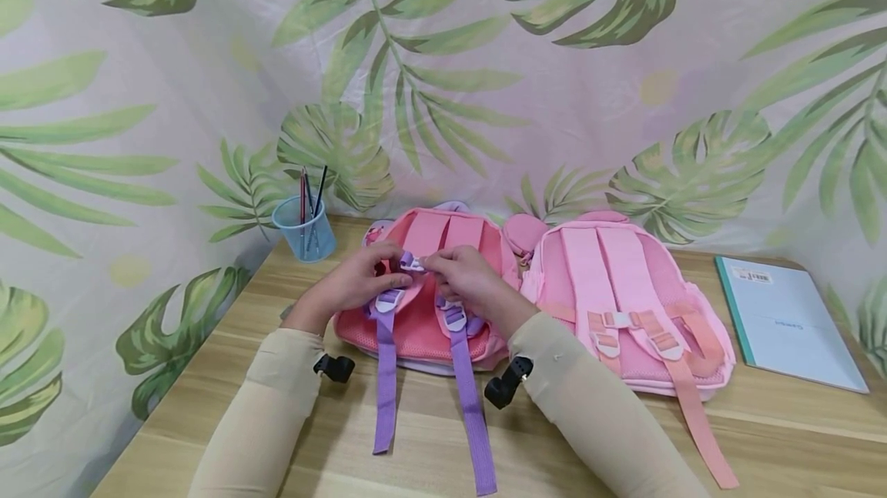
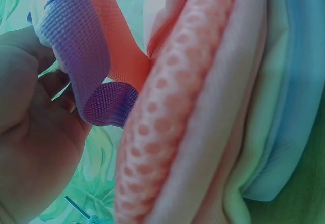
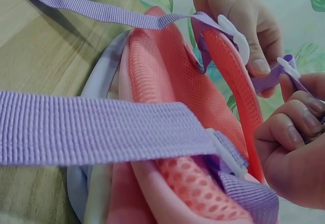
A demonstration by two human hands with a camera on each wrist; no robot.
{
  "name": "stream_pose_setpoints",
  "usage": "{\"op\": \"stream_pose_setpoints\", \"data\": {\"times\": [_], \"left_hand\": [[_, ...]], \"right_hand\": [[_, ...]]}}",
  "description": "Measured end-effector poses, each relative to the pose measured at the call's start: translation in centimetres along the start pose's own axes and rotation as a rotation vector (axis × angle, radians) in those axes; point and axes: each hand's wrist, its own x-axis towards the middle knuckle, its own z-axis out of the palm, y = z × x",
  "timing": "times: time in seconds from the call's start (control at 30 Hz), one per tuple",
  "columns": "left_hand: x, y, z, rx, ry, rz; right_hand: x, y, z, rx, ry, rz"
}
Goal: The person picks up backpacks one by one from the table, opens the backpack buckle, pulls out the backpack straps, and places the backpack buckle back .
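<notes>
A coral-pink backpack (image 1: 457, 336) lies with its shoulder straps facing up, between my hands. My left hand (image 1: 349, 282) holds a short purple strap (image 3: 268, 80) that comes off the left shoulder strap. Thumb and fingertips of my right hand (image 1: 466, 275) pinch the strap's other end, right by a white plastic buckle (image 1: 413, 263). The buckle sits in the small gap between both hands, above the backpack; whether its halves are joined is too small to tell. White adjusters (image 1: 389, 299) hold two long purple webbing tails (image 1: 473, 413) that hang onto the table.
To the right lies a lighter pink backpack (image 1: 582, 267) with orange webbing and a white chest buckle. A notebook (image 1: 790, 321) is at the far right. Behind my left hand stands a blue mesh cup (image 1: 305, 240) with pens. A leaf-print cloth (image 1: 443, 98) hangs behind the wooden table (image 1: 229, 359).
</notes>
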Motion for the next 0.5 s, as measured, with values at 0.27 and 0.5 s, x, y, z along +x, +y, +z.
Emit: {"op": "stream_pose_setpoints", "data": {"times": [0.27,0.5], "left_hand": [[0.01,0.11,-0.15,-0.009,-0.008,-0.033],[-0.01,-0.11,-0.09,0.011,-0.018,-0.021]], "right_hand": [[-0.31,-0.52,0.13,0.055,0.000,0.010],[-0.46,-0.72,0.10,0.071,0.003,0.001]]}}
